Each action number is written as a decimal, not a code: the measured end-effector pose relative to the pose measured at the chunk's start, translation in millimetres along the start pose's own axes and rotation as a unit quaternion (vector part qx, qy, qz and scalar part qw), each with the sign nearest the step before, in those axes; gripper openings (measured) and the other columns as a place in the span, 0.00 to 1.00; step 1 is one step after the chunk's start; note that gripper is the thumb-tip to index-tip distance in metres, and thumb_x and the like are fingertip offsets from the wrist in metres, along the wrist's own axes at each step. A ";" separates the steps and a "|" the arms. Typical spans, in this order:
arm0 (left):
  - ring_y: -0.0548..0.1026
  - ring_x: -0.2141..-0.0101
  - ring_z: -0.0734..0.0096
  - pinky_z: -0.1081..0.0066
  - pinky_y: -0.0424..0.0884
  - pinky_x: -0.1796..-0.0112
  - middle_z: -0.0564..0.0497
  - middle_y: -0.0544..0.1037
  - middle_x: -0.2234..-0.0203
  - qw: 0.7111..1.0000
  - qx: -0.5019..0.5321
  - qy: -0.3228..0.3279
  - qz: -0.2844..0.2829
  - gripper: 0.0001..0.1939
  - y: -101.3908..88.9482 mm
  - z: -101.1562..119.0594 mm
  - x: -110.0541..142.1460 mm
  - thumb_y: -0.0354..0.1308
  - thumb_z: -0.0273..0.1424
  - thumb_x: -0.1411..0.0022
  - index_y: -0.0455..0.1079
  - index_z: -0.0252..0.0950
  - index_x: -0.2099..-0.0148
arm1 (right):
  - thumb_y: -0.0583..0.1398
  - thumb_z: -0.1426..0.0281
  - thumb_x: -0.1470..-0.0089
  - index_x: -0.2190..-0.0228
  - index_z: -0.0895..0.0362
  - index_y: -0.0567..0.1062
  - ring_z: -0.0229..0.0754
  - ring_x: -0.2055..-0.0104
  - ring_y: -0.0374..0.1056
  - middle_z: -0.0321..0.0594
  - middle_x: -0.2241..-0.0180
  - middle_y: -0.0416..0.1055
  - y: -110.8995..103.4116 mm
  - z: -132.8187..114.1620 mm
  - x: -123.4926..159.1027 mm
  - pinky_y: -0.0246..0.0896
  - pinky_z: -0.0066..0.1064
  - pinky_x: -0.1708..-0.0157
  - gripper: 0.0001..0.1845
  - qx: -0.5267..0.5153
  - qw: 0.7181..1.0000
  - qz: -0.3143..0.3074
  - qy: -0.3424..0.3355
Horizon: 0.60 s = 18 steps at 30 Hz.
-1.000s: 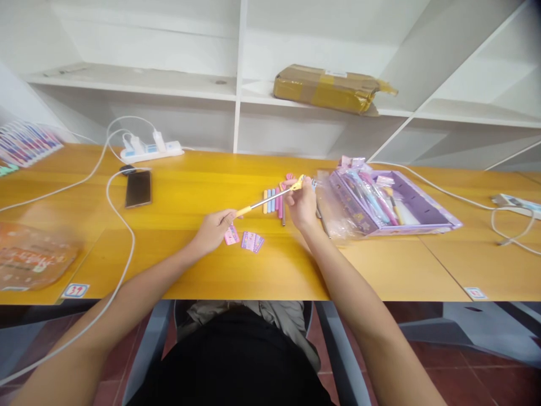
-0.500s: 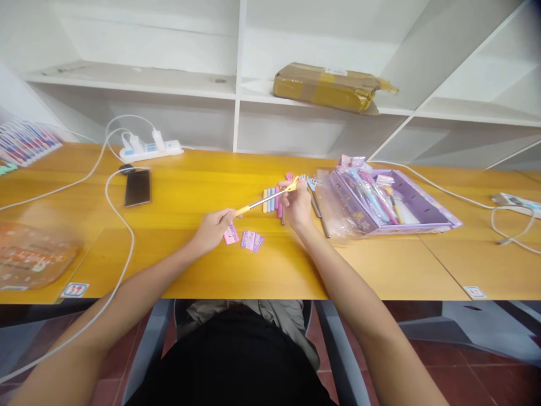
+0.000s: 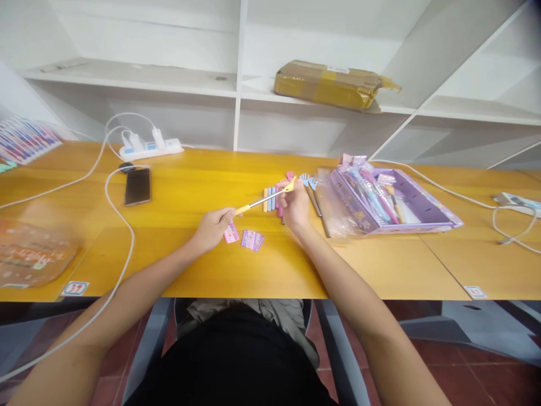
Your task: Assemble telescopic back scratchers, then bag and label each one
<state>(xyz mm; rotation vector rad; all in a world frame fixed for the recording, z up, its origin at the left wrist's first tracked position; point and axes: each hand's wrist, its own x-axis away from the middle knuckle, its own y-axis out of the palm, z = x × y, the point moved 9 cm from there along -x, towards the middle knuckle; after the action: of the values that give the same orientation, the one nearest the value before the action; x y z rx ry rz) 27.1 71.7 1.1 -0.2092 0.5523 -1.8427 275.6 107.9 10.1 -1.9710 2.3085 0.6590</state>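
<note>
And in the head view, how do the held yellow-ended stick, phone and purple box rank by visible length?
Purple box
Yellow-ended stick, one end inside the left hand
Phone

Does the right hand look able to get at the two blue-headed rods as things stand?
Probably yes: the blue-headed rods lie just right of the right hand, nothing visibly covering them, though that hand would first need to release the yellow rod.

On my feed I see a flat black rectangular phone (image 3: 137, 189) at left, near a white plastic power strip (image 3: 151, 150).
</note>
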 end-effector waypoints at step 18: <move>0.69 0.71 0.67 0.69 0.62 0.69 0.52 0.75 0.71 1.000 0.012 -0.008 -0.002 0.24 1.6 -4.2 0.8 0.50 0.48 0.27 0.80 0.37 0.51 | 0.53 0.33 0.38 0.70 0.54 0.80 0.32 0.82 0.52 0.33 0.79 0.60 6.3 0.9 2.1 0.48 0.27 0.85 0.39 -0.014 1.000 -0.001 -0.009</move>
<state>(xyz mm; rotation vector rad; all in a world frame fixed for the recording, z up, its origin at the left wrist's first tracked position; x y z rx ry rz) 26.5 71.6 -3.4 -0.2085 0.5178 -1.8484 269.1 106.9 10.5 -1.9706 2.3007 0.7100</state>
